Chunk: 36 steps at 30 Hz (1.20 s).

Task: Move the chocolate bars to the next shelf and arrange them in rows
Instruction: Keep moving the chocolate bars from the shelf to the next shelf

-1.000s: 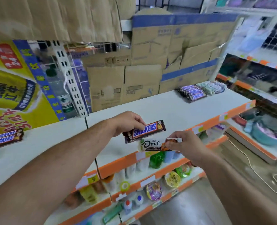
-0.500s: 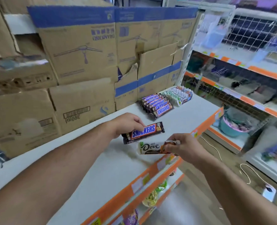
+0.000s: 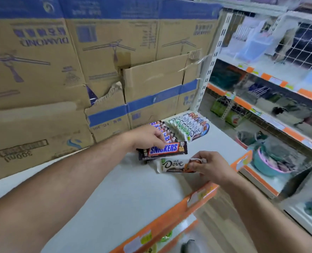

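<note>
1. Pinching a brown chocolate bar (image 3: 163, 150) in the left hand (image 3: 147, 137), over the white shelf (image 3: 133, 198).
2. Gripping a white chocolate bar (image 3: 175, 165) by its end with the right hand (image 3: 211, 166), at 5 o'clock of the brown one.
3. Holding both at 6 o'clock from two rows of bars (image 3: 180, 127).

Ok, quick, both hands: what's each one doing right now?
Left hand: closed, pinching the Snickers bar.
Right hand: closed, gripping one end of the Dove bar.

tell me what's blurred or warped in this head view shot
Head view: the Snickers bar and Dove bar read sharp; the side shelves are smeared with motion blur; the wide lens bows the cardboard boxes.
</note>
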Tool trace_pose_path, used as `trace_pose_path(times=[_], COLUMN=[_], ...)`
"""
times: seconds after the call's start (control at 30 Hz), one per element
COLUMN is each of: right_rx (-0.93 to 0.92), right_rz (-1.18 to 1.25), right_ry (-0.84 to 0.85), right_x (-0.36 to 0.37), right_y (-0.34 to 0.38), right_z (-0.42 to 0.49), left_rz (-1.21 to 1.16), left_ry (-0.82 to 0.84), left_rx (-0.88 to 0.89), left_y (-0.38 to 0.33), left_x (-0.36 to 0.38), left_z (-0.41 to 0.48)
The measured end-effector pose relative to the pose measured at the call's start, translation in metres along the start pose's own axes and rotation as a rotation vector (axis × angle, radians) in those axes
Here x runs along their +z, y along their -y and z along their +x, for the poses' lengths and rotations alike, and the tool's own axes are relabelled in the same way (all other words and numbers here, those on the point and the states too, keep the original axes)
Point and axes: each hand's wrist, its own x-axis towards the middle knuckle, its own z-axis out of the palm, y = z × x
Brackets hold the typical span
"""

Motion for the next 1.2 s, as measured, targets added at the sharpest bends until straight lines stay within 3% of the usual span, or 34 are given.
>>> trace_pose_path(times=[0.17, 0.4, 0.73, 1.2], right_rx=[-0.077, -0.245, -0.403, -0.384], right_rz=[-0.033, -0.246, -0.403, -0.430], right_ry=[0.061, -0.044, -0.087, -0.275], right_x=[-0.058, -0.110, -0.115, -0.100], right_y=[-0.019, -0.029, -0.041, -0.050], right_z=[0.060, 0.121, 0.147, 0.145], left_rz=[0.018, -0.024, -0.026, -0.065], left_ry=[-0.078, -0.147, -0.210, -0.267], left_rx=[-0.091, -0.223, -0.402, -0.459], left_y=[-0.031, -0.054, -0.066, -0.054], left_x=[0.018, 0.047, 0.070, 0.077], left_z=[0.029, 0.046, 0.037, 0.011])
